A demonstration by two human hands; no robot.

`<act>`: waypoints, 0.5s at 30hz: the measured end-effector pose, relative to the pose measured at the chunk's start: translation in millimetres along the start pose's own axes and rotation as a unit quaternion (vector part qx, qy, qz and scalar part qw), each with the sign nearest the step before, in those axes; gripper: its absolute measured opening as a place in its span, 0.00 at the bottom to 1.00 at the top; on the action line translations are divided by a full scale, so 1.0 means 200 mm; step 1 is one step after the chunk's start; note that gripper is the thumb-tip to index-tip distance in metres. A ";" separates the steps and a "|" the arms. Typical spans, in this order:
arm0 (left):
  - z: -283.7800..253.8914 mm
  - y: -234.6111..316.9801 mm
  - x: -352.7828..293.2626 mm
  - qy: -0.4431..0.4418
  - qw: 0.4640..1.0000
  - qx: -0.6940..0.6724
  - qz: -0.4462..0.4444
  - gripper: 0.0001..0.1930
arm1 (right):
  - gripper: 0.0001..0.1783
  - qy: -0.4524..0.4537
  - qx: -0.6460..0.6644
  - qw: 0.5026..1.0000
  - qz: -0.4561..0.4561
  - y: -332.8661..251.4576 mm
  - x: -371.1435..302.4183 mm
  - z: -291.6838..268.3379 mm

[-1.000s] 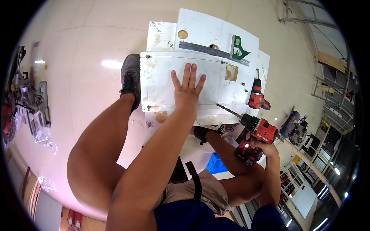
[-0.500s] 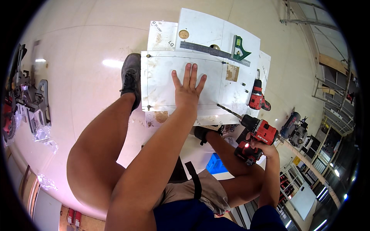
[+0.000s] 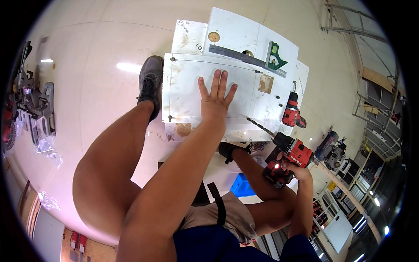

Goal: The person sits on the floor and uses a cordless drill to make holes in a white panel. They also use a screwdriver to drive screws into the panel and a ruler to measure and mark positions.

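Note:
My left hand (image 3: 214,101) lies flat with fingers spread on a white board (image 3: 185,89) marked with pencil lines and dark holes near its corners. In my right hand (image 3: 298,169) is a red and black cordless drill (image 3: 293,150), gripped by its handle. Its long twist drill bit (image 3: 260,127) points up and left, the tip at the board's lower right pencil corner. Whether the tip has entered the surface I cannot tell. Beyond my left hand lies a combination square, its steel rule (image 3: 244,57) along the board's far edge and its green head (image 3: 275,56) at the right.
A second red and black drill (image 3: 291,109) lies at the right edge of the white boards. My shoe (image 3: 151,78) is beside their left edge. Metal tools (image 3: 37,107) stand on the floor at far left, another power tool (image 3: 328,144) at right. A blue box (image 3: 242,185) sits below.
The view has shifted and turned slightly. My left hand stays flat on the board, and the drill bit's tip stays at the same pencil corner.

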State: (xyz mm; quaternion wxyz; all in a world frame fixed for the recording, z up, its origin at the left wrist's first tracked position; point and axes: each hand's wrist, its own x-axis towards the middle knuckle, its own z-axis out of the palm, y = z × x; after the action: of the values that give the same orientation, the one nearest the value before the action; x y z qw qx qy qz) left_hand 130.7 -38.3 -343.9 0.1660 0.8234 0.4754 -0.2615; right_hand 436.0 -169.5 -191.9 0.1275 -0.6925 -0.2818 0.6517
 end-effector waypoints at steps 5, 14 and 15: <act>-0.01 0.00 -0.01 -0.008 1.000 -0.007 0.003 0.68 | 0.20 -0.014 -0.021 1.000 -0.007 0.03 0.00 -0.02; -0.05 -0.02 -0.01 -0.047 0.998 -0.041 0.006 0.53 | 0.22 -0.038 -0.030 0.999 -0.025 0.11 0.00 -0.06; -0.05 -0.02 -0.01 -0.033 0.999 -0.033 0.004 0.57 | 0.23 -0.035 -0.030 0.999 -0.019 0.12 0.00 -0.06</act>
State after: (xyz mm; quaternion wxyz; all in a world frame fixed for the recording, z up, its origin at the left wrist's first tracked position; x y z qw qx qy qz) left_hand 129.9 -33.0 -335.5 0.2101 0.8101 0.4748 -0.2723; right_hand 453.0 -186.4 -202.4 0.1093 -0.6675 -0.3188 0.6640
